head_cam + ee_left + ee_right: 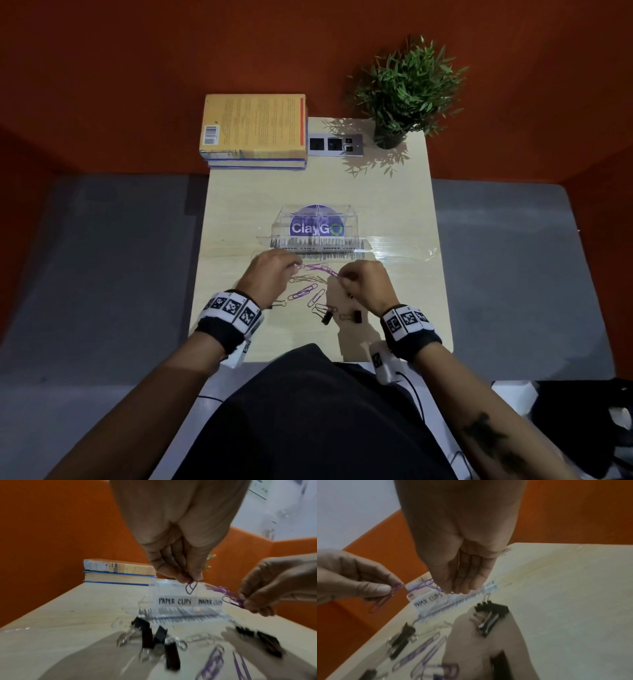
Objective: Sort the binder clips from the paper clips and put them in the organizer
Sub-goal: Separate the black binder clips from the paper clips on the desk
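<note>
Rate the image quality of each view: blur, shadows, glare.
Head view: sharp, dim at the edges; plant and hands cast hard shadows; glare on the clear organizer. Left wrist view: motion blur smears the binder clips; the "PAPER CLIPS" label is readable. Right wrist view: soft throughout, foreground paper clips smeared.

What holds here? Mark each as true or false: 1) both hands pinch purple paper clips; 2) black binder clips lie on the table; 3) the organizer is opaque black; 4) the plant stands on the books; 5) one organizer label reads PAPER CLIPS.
1) True: the left hand and the right hand each pinch purple paper clips above the table.
2) True: black binder clips lie near the person.
3) False: the organizer is clear plastic.
4) False: the plant stands on the table's far right corner, apart from the books.
5) True: the label reads PAPER CLIPS.
</note>
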